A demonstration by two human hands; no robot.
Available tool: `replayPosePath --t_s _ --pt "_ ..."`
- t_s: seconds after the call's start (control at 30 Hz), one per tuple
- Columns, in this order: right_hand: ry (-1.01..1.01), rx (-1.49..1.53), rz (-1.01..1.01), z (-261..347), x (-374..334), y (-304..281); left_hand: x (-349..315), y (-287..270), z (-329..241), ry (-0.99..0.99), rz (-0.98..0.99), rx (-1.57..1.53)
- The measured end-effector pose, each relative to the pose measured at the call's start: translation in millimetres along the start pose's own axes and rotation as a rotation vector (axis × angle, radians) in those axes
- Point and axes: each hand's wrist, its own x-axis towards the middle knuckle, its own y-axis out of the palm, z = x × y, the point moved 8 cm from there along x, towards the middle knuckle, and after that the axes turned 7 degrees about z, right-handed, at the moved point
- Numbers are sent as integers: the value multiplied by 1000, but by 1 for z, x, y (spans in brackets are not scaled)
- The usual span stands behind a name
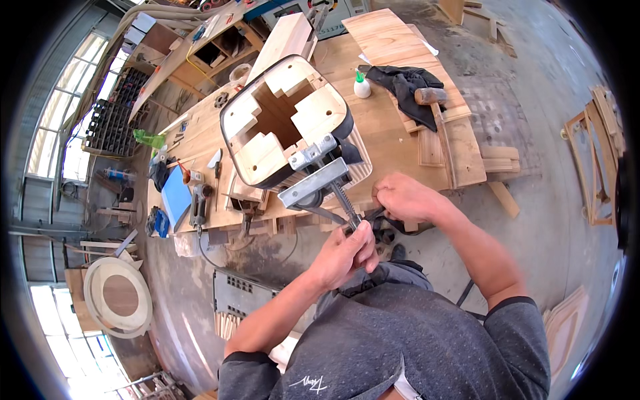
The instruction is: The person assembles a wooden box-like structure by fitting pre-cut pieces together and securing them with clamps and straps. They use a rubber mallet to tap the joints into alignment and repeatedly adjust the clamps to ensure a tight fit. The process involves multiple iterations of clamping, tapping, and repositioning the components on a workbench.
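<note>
Steadily, two bare hands on one strap clamp. Left hand [347, 255] closes around the lower end of the threaded screw [345, 202]; the handle itself is mostly hidden by the fingers. Right hand [408, 199] is curled shut, apparently gripping the loose black strap [408, 229], though its own fingers cover the exact hold. Metal bracket [315, 185] sits against the near side of the wooden box [320, 110], which stands on the tabletop [395, 159], open end up, stepped blocks in its corners, dark band [345, 127] around it near the rim. Judgement: this looks like tensioning work. Best practice would be to draw the slack out by hand first, strap flat and untwisted, then turn the screw in small amounts, so the pull builds evenly around all four rounded corners. Bracket wants to sit square to that side; a skewed one could let the band ride up over the rim or bruise the wood. Worth watching the corner joints between turns and stopping once they close. Loose tail is best held clear of the thread. Farther out, to the right: white bottle with green cap [362, 88], black cloth [398, 85], and a mallet [430, 97] lying within likely reach, useful perhaps for light taps if a piece sits proud.
</note>
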Motion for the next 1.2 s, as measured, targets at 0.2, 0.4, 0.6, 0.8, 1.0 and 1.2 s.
replayPosePath --t_s 0.2,0.4,0.6,0.8,1.0,1.2 --pt "-7 123 61 -19 17 8 2 2 -16 -57 2 375" --pt "-54 194 122 -9 10 11 -9 1 -28 -33 23 503" --pt "-152 377 -242 -65 52 -39 -82 -48 -65 -122 -322 674" --pt "-267 268 -435 -62 125 -63 -99 -134 -181 472 -1123 958" --pt "-507 207 -422 -7 130 -41 -32 -196 -161 395 -661 260" --pt "-395 314 -413 -1 126 -27 -45 -206 -151 429 -531 143"
